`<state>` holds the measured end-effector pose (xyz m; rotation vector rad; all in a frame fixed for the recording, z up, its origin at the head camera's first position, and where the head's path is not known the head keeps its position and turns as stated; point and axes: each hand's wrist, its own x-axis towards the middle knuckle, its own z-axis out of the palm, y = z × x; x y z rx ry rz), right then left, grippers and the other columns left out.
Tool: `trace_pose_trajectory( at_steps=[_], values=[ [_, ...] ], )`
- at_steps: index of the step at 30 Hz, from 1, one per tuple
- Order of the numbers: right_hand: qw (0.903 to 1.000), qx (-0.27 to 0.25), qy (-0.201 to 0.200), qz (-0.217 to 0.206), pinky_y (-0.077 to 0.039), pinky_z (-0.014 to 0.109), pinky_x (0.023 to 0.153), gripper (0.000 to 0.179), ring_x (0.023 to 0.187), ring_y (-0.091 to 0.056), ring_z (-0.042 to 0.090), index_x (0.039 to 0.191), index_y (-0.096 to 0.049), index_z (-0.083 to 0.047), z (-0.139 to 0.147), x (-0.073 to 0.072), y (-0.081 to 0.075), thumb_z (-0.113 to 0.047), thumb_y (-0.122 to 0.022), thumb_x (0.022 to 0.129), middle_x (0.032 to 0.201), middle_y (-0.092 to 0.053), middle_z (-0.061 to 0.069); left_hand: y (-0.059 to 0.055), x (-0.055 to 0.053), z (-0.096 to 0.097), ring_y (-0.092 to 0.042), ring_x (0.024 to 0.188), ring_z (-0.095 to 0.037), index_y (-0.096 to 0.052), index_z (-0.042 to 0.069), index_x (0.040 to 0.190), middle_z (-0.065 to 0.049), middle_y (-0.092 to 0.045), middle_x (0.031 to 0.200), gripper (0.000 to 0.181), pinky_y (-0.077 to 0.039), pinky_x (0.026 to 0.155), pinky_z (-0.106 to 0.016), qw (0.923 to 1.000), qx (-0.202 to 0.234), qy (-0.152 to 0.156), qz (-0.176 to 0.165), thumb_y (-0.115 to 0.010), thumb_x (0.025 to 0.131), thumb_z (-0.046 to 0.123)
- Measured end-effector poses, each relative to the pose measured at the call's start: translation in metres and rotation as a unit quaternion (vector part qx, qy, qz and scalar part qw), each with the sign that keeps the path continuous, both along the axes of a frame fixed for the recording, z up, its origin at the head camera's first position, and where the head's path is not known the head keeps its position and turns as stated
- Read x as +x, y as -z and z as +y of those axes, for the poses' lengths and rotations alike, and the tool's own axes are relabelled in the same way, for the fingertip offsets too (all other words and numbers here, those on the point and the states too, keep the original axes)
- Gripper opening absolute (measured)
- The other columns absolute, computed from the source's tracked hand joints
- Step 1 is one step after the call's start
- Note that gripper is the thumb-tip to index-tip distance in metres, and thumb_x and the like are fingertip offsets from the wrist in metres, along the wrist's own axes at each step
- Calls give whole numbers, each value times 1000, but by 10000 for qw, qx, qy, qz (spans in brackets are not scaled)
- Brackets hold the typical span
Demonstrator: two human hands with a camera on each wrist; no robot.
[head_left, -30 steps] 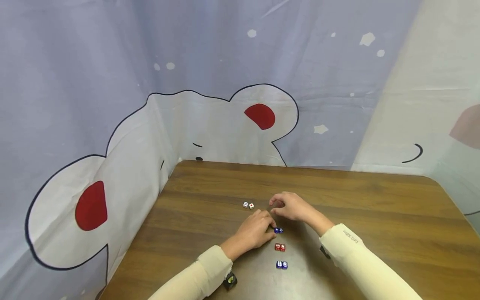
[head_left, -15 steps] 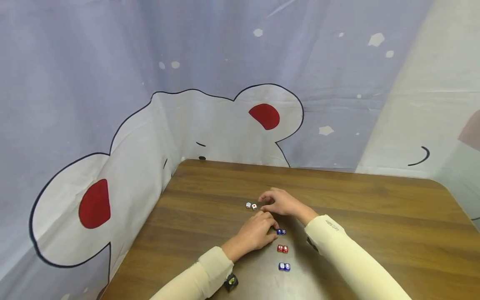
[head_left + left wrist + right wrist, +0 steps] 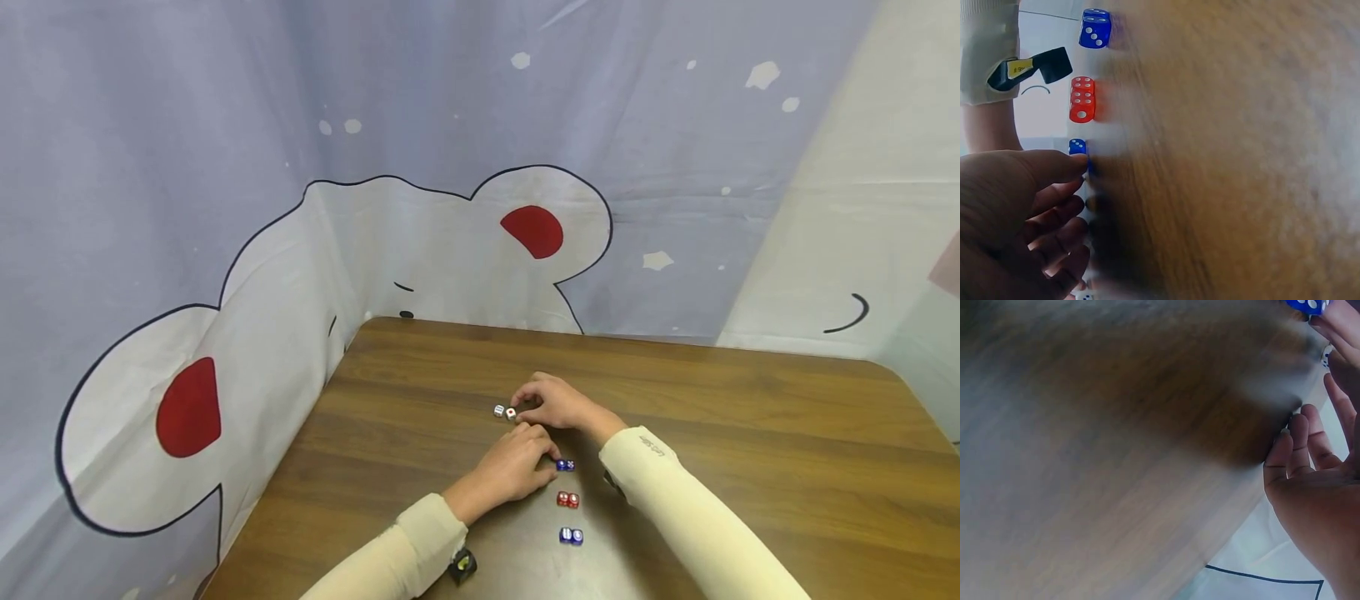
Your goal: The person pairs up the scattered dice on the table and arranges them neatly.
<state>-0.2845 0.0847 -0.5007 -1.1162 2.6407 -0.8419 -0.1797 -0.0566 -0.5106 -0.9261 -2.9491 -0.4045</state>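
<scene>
In the head view, my left hand (image 3: pixel 513 462) rests on the table, thumb and forefinger at the left end of a side-by-side pair of blue dice (image 3: pixel 566 466). The left wrist view shows the thumb partly covering a blue die (image 3: pixel 1077 145), which it pinches. My right hand (image 3: pixel 558 403) is farther back, thumb and forefinger parted beside a white die (image 3: pixel 511 413) with a red pip. Another white die (image 3: pixel 498 411) lies just left of that one. From the right wrist, the outer fingers (image 3: pixel 1279 453) look loosely bent, and the thumb's contact is unclear.
Nearer the person, a pair of red dice (image 3: pixel 567 499) and another pair of blue dice (image 3: pixel 571 536) line up below the first pair. The brown wooden table (image 3: pixel 750 433) ends at a patterned curtain (image 3: pixel 420 250) at the back and left.
My right hand has moved left, from the space right of the white dice to beside the nearer one. The left hand stays at the blue dice. The head view has shifted slightly.
</scene>
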Motion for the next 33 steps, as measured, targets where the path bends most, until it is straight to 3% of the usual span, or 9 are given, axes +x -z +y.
trace_pose_trajectory(
  at_steps=[18,33],
  values=[
    [9998,165,134,-20,-46,31,78,10,84,-53,14,94,-74,-15,-6,1,1,-21,-80,88,92,-57,1,-1,1,1,-56,107,-11,-74,19,104,8,-64,107,18,-44,100,-29,9999,98,7,-64,-75,90,29],
    [9990,120,-45,424,-45,28,75,8,82,-52,14,92,-71,-15,8,1,5,-15,-77,86,89,-56,1,-1,0,0,-55,110,-13,-75,18,106,7,-64,109,21,-44,101,-28,9999,50,-3,-115,-76,90,32]
  ],
)
